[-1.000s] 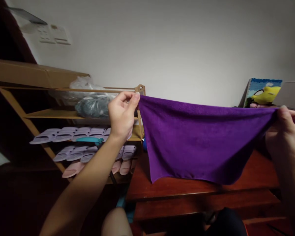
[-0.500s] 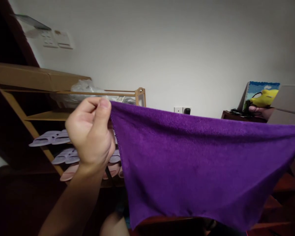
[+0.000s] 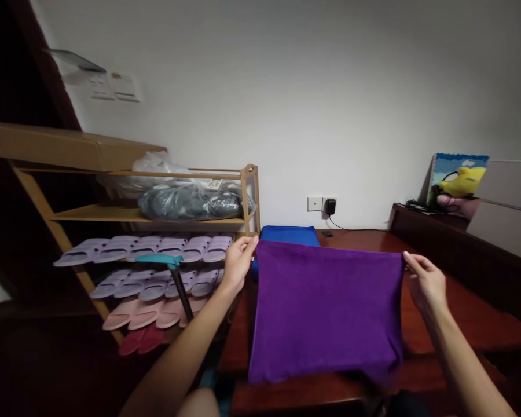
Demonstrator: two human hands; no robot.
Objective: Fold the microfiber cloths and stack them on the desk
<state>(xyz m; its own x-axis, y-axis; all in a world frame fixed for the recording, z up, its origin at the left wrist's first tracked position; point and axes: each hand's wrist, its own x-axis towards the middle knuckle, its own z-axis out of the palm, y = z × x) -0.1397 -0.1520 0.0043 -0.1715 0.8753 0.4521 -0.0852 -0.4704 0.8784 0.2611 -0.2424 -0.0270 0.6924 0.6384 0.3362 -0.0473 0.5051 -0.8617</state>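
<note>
A purple towel (image 3: 327,310) hangs stretched between my two hands over the front of a reddish-brown wooden table (image 3: 455,318). My left hand (image 3: 238,263) pinches its upper left corner between thumb and fingers. At the upper right corner, my right hand (image 3: 425,281) pinches the cloth in the same way. The towel's lower edge dangles free, with the lower right corner blurred. Behind the towel, partly covered by it, a folded blue cloth (image 3: 289,234) lies on the table.
To the left stands a wooden rack (image 3: 43,200) with several slippers (image 3: 145,284), plastic-wrapped items (image 3: 191,200) and a cardboard box (image 3: 65,142). A teal-topped handle (image 3: 160,259) rises before it. A plugged-in black adapter (image 3: 330,207) is on the wall. A yellow plush toy (image 3: 463,180) sits at right.
The towel has moved away from me and lower, with my left hand shifting right. My right hand has come into view on the right corner. The blue cloth and table now show.
</note>
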